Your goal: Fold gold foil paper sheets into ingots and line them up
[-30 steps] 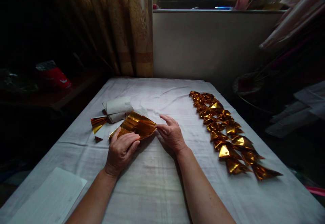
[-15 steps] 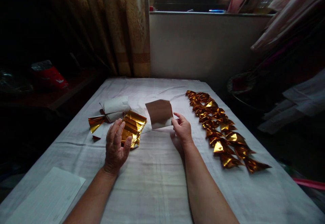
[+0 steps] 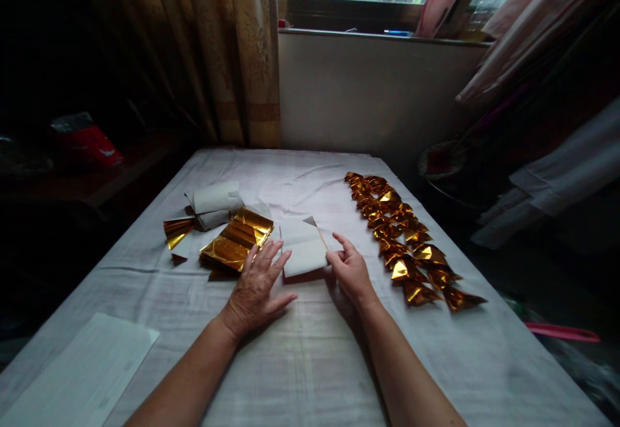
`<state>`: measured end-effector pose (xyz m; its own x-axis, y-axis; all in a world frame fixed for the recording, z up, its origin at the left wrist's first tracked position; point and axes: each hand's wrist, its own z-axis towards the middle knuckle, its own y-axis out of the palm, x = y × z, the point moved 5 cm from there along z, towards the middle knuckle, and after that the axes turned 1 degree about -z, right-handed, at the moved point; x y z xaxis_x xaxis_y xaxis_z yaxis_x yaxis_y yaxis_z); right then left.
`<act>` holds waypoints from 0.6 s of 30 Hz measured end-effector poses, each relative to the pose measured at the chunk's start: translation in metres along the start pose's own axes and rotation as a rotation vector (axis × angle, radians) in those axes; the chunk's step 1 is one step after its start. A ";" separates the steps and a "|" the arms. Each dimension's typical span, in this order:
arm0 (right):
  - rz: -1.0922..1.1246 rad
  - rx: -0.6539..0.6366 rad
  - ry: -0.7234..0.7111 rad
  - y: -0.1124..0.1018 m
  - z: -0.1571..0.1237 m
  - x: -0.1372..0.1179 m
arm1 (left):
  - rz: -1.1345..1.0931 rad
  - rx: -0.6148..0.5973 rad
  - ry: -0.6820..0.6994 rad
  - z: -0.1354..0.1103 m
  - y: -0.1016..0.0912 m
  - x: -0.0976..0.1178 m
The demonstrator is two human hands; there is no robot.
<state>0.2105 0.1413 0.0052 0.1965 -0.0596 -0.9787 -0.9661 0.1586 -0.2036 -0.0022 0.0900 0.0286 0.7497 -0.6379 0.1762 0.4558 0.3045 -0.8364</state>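
- White cloth-covered table [image 3: 310, 362] lies under both forearms. Nearer than the left hand and well to its left rests a pale flat paper leaf [image 3: 82, 375].
- Left hand [image 3: 256, 288] is open wide, palm down, fingers spread. Its fingertips rest on the left edge of a white-faced square paper sheet [image 3: 304, 254] and grip nothing.
- Right hand [image 3: 352, 272] is half curled, with thumb and forefinger at that sheet's right edge. Whether they pinch it or only press it I cannot tell.
- Between the two hands the sheet lies flat on the cloth. A dark reddish strip shows along its near edge and a small dark corner at its far edge.
- Step in hand, as I judge it: one sheet is set down white face up and steadied from both sides. A crease from here would call for the left hand to pin the paper while the right lifts an edge and matches the corners squarely.
- Just beyond the left hand's fingers sits a stack of shiny gold foil sheets [image 3: 235, 243], close beside the sheet.
- Right of the right hand, a double row of folded gold foil pieces [image 3: 402, 239] runs away from it.
- Farther beyond the left hand lie a rolled white paper bundle [image 3: 213, 202] and one loose gold folded scrap [image 3: 177, 230].
- Farthest off hang a brown patterned curtain [image 3: 237, 59] and a window ledge [image 3: 382, 33].
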 end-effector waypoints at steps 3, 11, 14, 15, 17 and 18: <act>0.107 -0.045 0.094 0.001 -0.016 0.002 | -0.047 -0.089 -0.008 -0.001 0.007 0.005; 0.310 -0.374 0.167 -0.015 -0.032 -0.001 | -0.269 -0.120 -0.068 -0.003 0.008 -0.003; 0.218 -0.417 0.094 -0.024 -0.032 0.002 | -0.309 -0.123 -0.081 -0.003 0.007 -0.002; 0.159 -0.395 0.033 -0.026 -0.031 0.002 | -0.322 -0.131 -0.078 -0.003 0.006 -0.001; 0.032 -0.335 -0.131 -0.029 -0.031 0.000 | -0.340 -0.152 -0.066 -0.004 0.004 0.005; -0.028 -0.316 -0.213 -0.029 -0.032 -0.002 | -0.344 -0.162 -0.059 -0.006 0.003 0.009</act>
<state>0.2331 0.1048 0.0145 0.2223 0.1523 -0.9630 -0.9572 -0.1536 -0.2452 0.0035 0.0811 0.0247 0.5942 -0.6403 0.4868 0.6074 -0.0395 -0.7934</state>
